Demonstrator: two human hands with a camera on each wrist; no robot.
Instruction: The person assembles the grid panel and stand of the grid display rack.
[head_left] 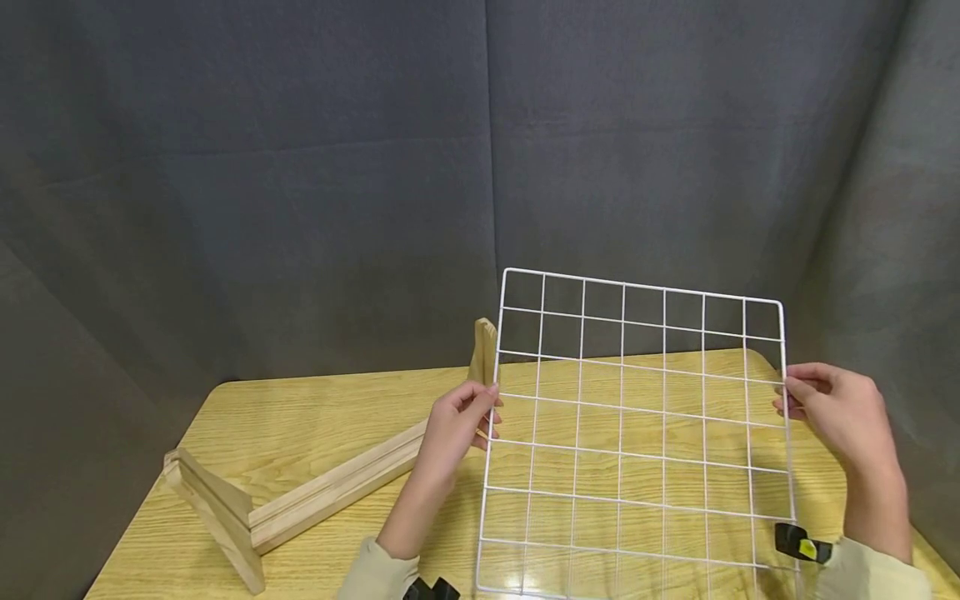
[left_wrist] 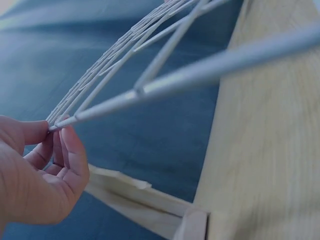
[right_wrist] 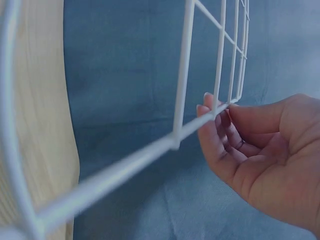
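Observation:
A white wire grid panel (head_left: pixel 637 433) is held up, tilted, above the wooden table (head_left: pixel 300 417). My left hand (head_left: pixel 459 421) pinches its left edge between thumb and fingers; the left wrist view shows the fingers (left_wrist: pixel 65 150) curled at the wire (left_wrist: pixel 150 90). My right hand (head_left: pixel 832 404) pinches the panel's right edge, and in the right wrist view its fingertips (right_wrist: pixel 210 125) close on the white wire (right_wrist: pixel 200 125).
A light wooden frame stand (head_left: pixel 315 492) with angled feet lies on the table left of the panel, one upright post (head_left: pixel 483 350) behind my left hand. A small black and yellow object (head_left: pixel 802 543) lies near my right sleeve. Grey curtain behind.

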